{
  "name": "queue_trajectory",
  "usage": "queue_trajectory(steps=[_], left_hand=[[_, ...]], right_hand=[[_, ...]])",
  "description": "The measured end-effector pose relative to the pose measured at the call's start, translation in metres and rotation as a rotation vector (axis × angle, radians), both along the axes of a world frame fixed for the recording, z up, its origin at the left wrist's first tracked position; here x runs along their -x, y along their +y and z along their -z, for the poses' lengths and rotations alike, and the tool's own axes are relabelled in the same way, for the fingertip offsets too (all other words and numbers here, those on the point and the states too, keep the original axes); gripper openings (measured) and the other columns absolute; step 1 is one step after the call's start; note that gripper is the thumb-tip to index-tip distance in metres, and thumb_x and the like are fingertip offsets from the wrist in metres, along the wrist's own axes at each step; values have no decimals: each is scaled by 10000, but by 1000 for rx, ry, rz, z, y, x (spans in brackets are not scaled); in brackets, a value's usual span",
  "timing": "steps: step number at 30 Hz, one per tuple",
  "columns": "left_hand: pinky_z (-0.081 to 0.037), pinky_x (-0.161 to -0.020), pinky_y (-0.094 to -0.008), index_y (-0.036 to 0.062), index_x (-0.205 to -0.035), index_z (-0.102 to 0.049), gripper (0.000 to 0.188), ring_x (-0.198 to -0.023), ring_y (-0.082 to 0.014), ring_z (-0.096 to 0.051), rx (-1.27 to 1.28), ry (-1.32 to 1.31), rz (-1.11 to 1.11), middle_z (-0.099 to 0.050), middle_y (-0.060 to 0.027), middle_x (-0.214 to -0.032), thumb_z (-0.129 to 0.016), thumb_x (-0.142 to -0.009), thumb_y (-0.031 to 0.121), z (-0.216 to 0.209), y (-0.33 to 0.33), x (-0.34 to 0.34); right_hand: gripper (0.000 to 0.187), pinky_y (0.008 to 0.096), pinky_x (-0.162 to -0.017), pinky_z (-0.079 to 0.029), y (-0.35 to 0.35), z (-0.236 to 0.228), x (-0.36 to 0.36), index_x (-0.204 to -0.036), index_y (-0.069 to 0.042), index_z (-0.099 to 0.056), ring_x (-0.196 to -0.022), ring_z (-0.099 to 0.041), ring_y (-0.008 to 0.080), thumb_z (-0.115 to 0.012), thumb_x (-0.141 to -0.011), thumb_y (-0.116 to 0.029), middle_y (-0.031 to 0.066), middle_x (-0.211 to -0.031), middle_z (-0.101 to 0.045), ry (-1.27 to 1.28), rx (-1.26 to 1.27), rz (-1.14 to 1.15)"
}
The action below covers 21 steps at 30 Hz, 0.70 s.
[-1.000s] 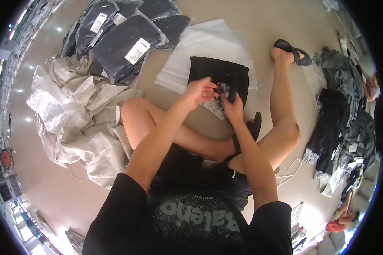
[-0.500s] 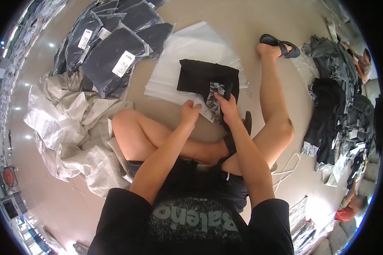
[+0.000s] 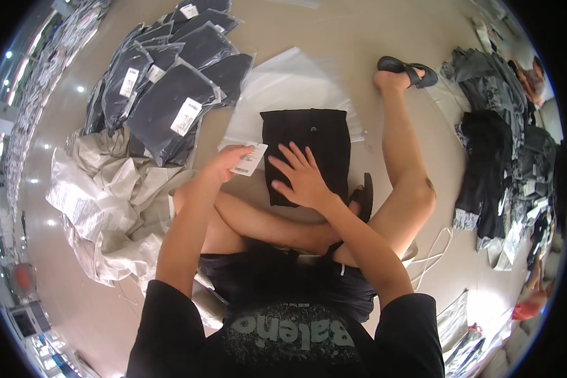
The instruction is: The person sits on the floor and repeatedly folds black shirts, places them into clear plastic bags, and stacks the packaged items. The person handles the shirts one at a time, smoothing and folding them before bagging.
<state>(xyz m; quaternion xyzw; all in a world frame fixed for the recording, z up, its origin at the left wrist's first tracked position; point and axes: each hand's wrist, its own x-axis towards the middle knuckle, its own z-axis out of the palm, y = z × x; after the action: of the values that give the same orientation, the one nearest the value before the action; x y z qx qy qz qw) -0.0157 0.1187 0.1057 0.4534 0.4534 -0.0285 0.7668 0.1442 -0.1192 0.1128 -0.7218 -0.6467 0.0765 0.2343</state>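
Observation:
A black garment (image 3: 324,142) lies folded into a neat block on the floor in front of me, its near part over the floor and its far part over a stack of clear plastic bags (image 3: 290,75). My right hand (image 3: 303,181) rests on its near left part with the fingers spread. Just left of the garment, my left hand (image 3: 225,162) pinches a white hang tag (image 3: 251,159) by its edge. Whether the tag is joined to the garment I cannot tell.
Dark garments in clear bags with white labels (image 3: 164,94) are heaped at the far left. Crumpled beige sheeting (image 3: 120,214) lies by my left knee. Loose dark garments (image 3: 488,151) are piled on the right. A thin pale cord (image 3: 431,255) lies near my right leg.
The garment has been folded over into a tidy block, and its patterned part is out of sight. My left hand has moved left with the tag; my right hand has opened onto the cloth.

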Motion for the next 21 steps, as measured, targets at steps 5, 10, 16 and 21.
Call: queue_trajectory(steps=[5, 10, 16, 21], left_hand=[[-601, -797, -371, 34, -1240, -675, 289, -928, -172, -726, -103, -157, -160, -748, -59, -1053, -627, -1078, 269, 44, -47, -46], [-538, -777, -507, -18, -1048, -615, 348, -889, -364, -711, -985, 198, 28, -718, -195, -977, -660, -1044, 328, 74, -71, -69], [-538, -807, -526, -24, -959, -638, 567, -879, -458, -696, -1347, 358, -148, -718, -240, -920, -761, -928, 528, 54, -89, -64], [-524, -887, -539, -31, -1088, -648, 565, -1010, -460, -685, -1370, 488, -78, -708, -250, -986, -783, -898, 484, 81, -90, -72]], right_hand=[[537, 608, -1237, -303, 11, 63, -17, -1512, -145, -547, -1525, -388, 372, -633, -988, -221, 163, -1600, -471, -46, 66, -16], [618, 483, -1175, -430, -17, 35, -73, -1493, -54, -510, -1421, -483, 410, -688, -903, -1, 206, -1492, -552, 128, -208, 637], [964, 450, -1080, -514, -33, 64, -105, -1495, 82, -449, -1263, -637, 390, -939, -785, -348, 303, -1375, -615, 858, 52, 988], [766, 369, -1006, -557, -25, 57, -100, -1378, 97, -582, -1147, -704, 272, -937, -807, -269, 211, -1273, -715, 1267, -21, 812]])
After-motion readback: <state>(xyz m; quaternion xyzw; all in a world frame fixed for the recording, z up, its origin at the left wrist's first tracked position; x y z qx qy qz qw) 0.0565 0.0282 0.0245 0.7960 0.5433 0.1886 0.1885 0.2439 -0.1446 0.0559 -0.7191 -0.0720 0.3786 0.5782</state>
